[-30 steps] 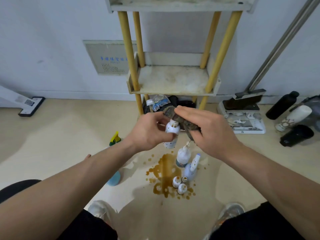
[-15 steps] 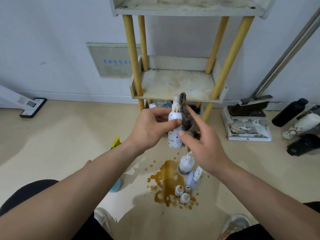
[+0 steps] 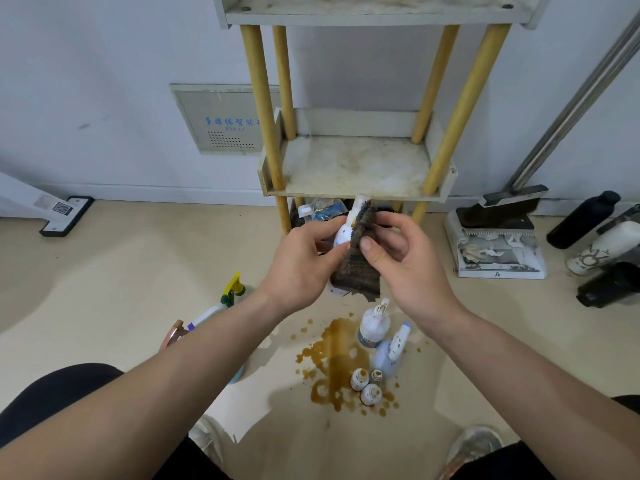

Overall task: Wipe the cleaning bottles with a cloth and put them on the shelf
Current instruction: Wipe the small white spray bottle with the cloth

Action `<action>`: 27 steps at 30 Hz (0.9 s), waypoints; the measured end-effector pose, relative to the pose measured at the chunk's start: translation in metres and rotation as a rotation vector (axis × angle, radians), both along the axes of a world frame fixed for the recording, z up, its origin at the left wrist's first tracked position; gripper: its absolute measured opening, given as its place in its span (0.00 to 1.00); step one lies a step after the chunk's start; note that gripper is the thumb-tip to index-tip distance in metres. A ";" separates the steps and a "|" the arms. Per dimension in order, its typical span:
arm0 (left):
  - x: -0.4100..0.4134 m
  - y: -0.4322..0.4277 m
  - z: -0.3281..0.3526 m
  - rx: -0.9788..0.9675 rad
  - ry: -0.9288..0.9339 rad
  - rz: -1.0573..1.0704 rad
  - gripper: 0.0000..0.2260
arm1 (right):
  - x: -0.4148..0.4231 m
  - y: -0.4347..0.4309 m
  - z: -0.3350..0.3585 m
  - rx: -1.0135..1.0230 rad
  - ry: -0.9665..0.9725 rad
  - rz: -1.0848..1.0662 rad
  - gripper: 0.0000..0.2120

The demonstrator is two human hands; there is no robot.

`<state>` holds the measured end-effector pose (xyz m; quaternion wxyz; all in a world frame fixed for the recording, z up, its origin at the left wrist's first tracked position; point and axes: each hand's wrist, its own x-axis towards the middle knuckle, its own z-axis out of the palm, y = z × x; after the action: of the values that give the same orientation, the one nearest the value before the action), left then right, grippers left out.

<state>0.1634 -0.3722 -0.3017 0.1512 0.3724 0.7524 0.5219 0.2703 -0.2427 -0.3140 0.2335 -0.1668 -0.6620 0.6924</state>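
Seen from the head camera, a person crouched before a grimy three-tier shelf [image 3: 353,168] holds a white bottle [image 3: 341,235] upright in the air just in front of the shelf's middle tier, the bottle's tip level with that tier's front lip. The left hand [image 3: 298,268] has its fingers and thumb curled round the bottle's body from the left. The right hand [image 3: 408,268] pinches a dark, soiled cloth [image 3: 360,265] between thumb and curled fingers and presses it against the bottle's right side; the cloth drapes down over most of the bottle and hangs below it.

On the floor in front of the shelf, nearer the person, a brown spill [image 3: 337,358] spreads across the pale surface. A white pump bottle [image 3: 372,327] and a pale blue spray bottle [image 3: 389,355] stand at the spill's right edge, and three small bottles [image 3: 367,386] cluster in the puddle itself, all speckled brown. Left of the shelf, a green-and-yellow trigger sprayer [image 3: 232,292] lies partly hidden behind the left forearm. Right of the shelf sit a dustpan and broom [image 3: 498,244], and beyond them a black bottle [image 3: 581,220] lies on its side. A crumpled packet [image 3: 325,207] shows under the shelf's middle tier. A grey wall panel [image 3: 225,119] with blue lettering is mounted behind the shelf's left posts.
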 end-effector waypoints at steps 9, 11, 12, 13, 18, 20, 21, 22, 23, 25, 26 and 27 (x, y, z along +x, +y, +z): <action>0.009 0.005 -0.006 0.024 -0.157 -0.034 0.18 | 0.003 0.003 0.002 0.008 -0.007 -0.043 0.13; 0.009 0.006 -0.005 0.076 -0.182 0.000 0.16 | 0.002 0.002 0.001 0.025 -0.002 -0.033 0.15; 0.008 0.006 -0.004 0.096 -0.198 0.017 0.15 | 0.001 0.002 0.001 0.025 0.002 -0.030 0.15; 0.008 0.006 -0.003 0.111 -0.203 0.032 0.14 | 0.000 0.003 0.000 0.023 0.003 -0.029 0.15; 0.010 0.009 -0.006 0.049 -0.050 0.102 0.14 | 0.001 0.000 -0.001 -0.039 0.000 -0.025 0.14; 0.011 0.009 -0.005 0.058 -0.012 0.097 0.13 | 0.001 0.001 -0.001 -0.061 -0.005 -0.020 0.13; 0.009 0.009 -0.005 0.071 -0.025 0.079 0.11 | 0.001 0.002 0.000 -0.072 -0.004 -0.020 0.13; 0.008 0.008 -0.004 0.083 -0.057 0.047 0.11 | 0.000 0.005 0.001 -0.082 -0.002 -0.023 0.12; 0.006 0.006 -0.003 0.096 -0.105 0.014 0.12 | 0.000 0.007 0.001 -0.087 -0.001 -0.027 0.11; 0.002 0.005 -0.002 0.121 -0.205 -0.016 0.13 | 0.000 0.011 0.001 -0.085 -0.006 -0.029 0.11; 0.001 0.005 -0.002 0.124 -0.242 -0.010 0.12 | 0.000 0.011 0.001 -0.086 -0.008 -0.030 0.12; 0.001 0.005 -0.001 0.121 -0.272 0.002 0.11 | -0.001 0.012 0.000 -0.086 -0.008 -0.031 0.12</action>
<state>0.1642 -0.3675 -0.3030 0.2286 0.3056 0.6926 0.6121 0.2697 -0.2310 -0.3141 0.2342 -0.1899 -0.6298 0.7159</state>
